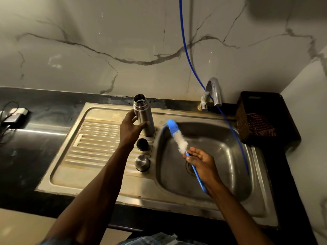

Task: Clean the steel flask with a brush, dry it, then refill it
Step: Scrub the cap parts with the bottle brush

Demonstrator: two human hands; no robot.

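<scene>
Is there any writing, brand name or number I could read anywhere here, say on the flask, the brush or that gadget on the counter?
No text here can be read.
Flask: plain steel, no label showing on the side in view.
Brush: no marking visible.
Device on the counter at far left: too small and blurred to tell if it carries any print.
Basket by the tap: only a woven pattern, no words.

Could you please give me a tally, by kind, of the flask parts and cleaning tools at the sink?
Flask: 1
Black stopper: 1
Steel cap: 1
Brush: 1
Total: 4
</scene>
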